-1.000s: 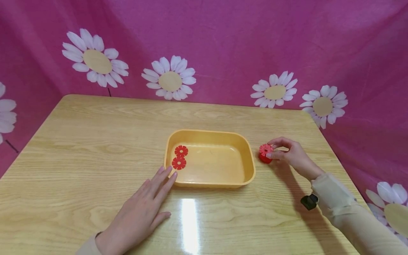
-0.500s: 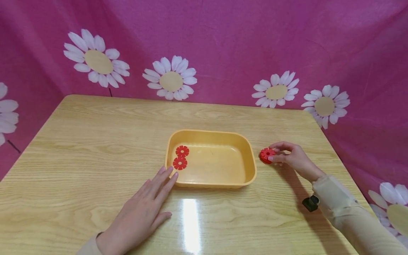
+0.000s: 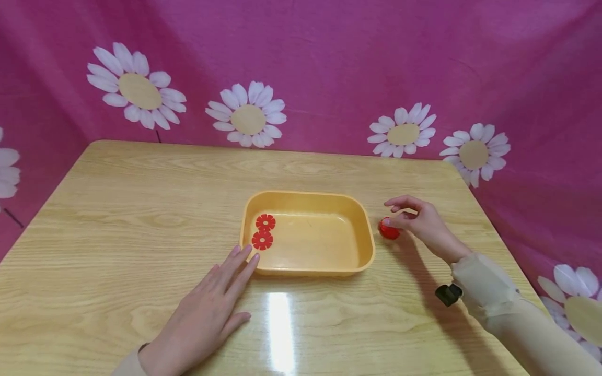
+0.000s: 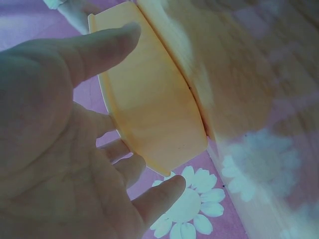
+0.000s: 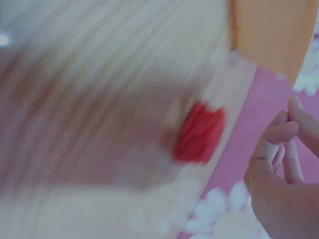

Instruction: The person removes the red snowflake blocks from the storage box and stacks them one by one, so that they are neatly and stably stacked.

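Note:
Two red notched discs, shaped like flowers, lie touching each other at the left end inside a yellow plastic tray (image 3: 310, 272): an upper disc (image 3: 265, 223) and a lower disc (image 3: 262, 240). My left hand (image 3: 199, 308) has its fingers straight, their tips at the tray's near left corner. Just right of the tray stands a small stack of red discs (image 3: 389, 230), blurred in the right wrist view. Over that stack hovers my right hand (image 3: 425, 224), thumb and forefinger bent and apart in the head view. Nothing shows between them. In the right wrist view the stack (image 5: 201, 133) stands clear of the fingers.
Everything stands on a wooden table (image 3: 155, 209) with light glare near its front. A magenta cloth (image 3: 324, 68) printed with white daisies hangs behind and beside it. A black camera piece (image 3: 448, 294) sits at the right wrist.
The disc that my right hand pinched at the top of the stack is let go, and that hand has risen slightly off it. My left hand stays at the tray corner.

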`<state>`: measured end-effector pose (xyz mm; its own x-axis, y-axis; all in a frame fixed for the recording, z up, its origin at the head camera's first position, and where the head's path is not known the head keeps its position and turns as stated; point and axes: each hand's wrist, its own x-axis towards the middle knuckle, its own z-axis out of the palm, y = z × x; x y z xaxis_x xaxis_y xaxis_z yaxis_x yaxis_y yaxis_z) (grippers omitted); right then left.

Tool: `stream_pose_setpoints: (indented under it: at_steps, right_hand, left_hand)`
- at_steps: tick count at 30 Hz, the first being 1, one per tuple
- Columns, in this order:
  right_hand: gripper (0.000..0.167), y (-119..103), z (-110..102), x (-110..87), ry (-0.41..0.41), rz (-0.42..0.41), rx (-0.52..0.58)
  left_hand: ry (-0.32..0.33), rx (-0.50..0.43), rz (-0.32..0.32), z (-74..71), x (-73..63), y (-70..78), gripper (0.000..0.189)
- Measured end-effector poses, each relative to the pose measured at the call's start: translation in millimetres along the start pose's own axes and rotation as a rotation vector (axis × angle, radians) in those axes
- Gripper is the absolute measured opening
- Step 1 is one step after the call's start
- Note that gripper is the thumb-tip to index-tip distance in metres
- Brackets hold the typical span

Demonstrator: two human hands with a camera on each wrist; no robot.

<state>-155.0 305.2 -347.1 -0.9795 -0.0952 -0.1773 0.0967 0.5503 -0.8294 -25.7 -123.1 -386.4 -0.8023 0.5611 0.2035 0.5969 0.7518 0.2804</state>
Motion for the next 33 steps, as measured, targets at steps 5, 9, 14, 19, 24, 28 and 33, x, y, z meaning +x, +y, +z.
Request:
stream_pose_setpoints:
  at_steps: [5, 9, 14, 19, 24, 28, 33]
  right_hand:
    - [0.044, -31.5, 29.6, 9.1, -0.045, -0.072, 0.071]
    - [0.042, -55.7, 57.2, 17.9, -0.096, -0.152, 0.133]
    - [0.039, -81.3, 89.8, 24.2, -0.182, -0.243, 0.187]
    - [0.036, -92.9, 116.3, 29.0, -0.257, -0.284, 0.160]
    - [0.035, -95.8, 135.5, 32.0, -0.322, -0.288, 0.115]
    - [0.033, -95.2, 148.0, 35.4, -0.356, -0.288, 0.114]
    - [0.031, -91.1, 165.6, 38.1, -0.378, -0.304, 0.078]
  left_hand:
    - [0.009, -0.006, 0.003, -1.0, -0.5, -0.5, 0.090]
    - [0.004, -0.007, -0.004, -1.1, -1.3, -1.1, 0.091]
    - [-0.009, -0.004, -0.015, -1.3, -1.5, -0.9, 0.091]
    - [-0.025, -0.002, -0.029, -2.5, -0.5, -0.5, 0.090]
    - [-0.040, 0.004, -0.040, -3.3, 0.6, -0.1, 0.090]
    - [-0.040, 0.000, -0.038, -2.9, 0.9, -0.6, 0.089]
    - [-0.030, -0.004, -0.024, -1.3, 0.6, -1.4, 0.088]
